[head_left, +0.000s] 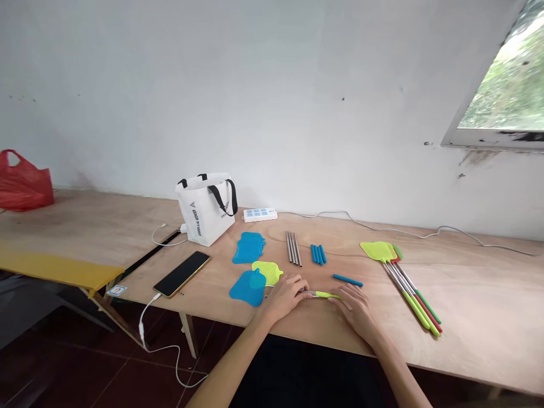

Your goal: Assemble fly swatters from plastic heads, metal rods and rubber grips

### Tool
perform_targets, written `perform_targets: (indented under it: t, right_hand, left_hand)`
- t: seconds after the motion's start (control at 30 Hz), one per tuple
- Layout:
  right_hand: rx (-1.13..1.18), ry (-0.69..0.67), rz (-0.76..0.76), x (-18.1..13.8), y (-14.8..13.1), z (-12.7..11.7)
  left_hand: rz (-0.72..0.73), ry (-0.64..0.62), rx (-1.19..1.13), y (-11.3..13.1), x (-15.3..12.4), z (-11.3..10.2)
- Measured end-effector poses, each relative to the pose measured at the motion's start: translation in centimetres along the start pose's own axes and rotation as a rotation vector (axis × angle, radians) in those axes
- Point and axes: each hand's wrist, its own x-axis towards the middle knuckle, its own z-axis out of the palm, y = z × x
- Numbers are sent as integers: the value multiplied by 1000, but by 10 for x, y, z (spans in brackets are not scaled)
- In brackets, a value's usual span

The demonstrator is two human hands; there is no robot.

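Low over the table's front edge, my left hand (289, 294) has its fingers closed on a thin metal rod. On the same rod's other end is a yellow-green handle (326, 294), with the fingers of my right hand (355, 309) closed around it. Just beyond the right hand lies a single blue handle (347, 280). Beside my left hand are a yellow-green mesh fly swatter head (268, 271) and a blue mesh head (247, 288) partly over it. More blue heads (249, 248) are stacked behind. Several metal rods (293, 249) and blue handles (318, 254) lie farther back.
Several assembled fly swatters (406, 289) are bunched on the right. At left lie a phone (182, 274) on a white cable and a white tote bag (206, 209). A power strip (260, 214) sits by the wall, its cord running right. A red bag (25, 184) is far left.
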Motion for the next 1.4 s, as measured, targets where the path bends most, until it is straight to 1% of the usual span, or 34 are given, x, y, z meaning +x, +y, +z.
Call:
perform_targets:
  t: [0.1, 0.17, 0.23, 0.33, 0.4, 0.43, 0.53, 0.6, 0.7, 0.77, 0.93, 1.03, 1.1, 1.27, 1.4]
  right_hand:
    - [-34, -12, -4, 3, -5, 4]
    - [-73, 10, 15, 4, -5, 3]
    - [-130, 66, 81, 3, -2, 1]
    - [-231, 127, 263, -1, 10, -2]
    - [-256, 99, 371, -5, 21, -4]
    - [-244, 67, 399, -7, 26, -6]
    - [-161, -7, 419, -11, 37, -10]
    - [-154, 10, 455, -11, 41, -13]
    - [-214, 53, 524, -11, 39, -14]
    - [-185, 45, 515, -9, 36, -15]
    - [59, -54, 371, -2, 22, -18]
    - [114, -84, 336, 1, 15, -19]
    - [134, -79, 342, 1, 13, -20]
    - [158, -4, 409, 0, 14, -22]
    - [167, 7, 393, -1, 15, -22]
  left_hand:
    - [-14, 3, -11, -1, 0, 0]
    - [-25, 21, 1, 1, 1, 0]
    - [-44, 45, 23, 2, 1, 0]
    - [-50, 54, 29, 4, 1, -3]
    - [-39, 32, 17, 3, 0, -5]
    - [-38, 20, 13, 3, 0, -6]
    - [-64, 8, 12, 0, -1, -6]
    - [-82, 14, 9, -1, 0, -4]
    - [-84, 16, 4, -2, 1, 0]
    - [-80, 19, 4, -2, 2, 0]
    - [-99, 58, -23, -1, 2, -1]
    - [-101, 67, -29, -1, 1, -1]
    - [-100, 64, -32, 0, 2, -2]
    - [-122, 52, -21, -1, 2, -2]
    - [-107, 42, -17, -1, 2, -2]
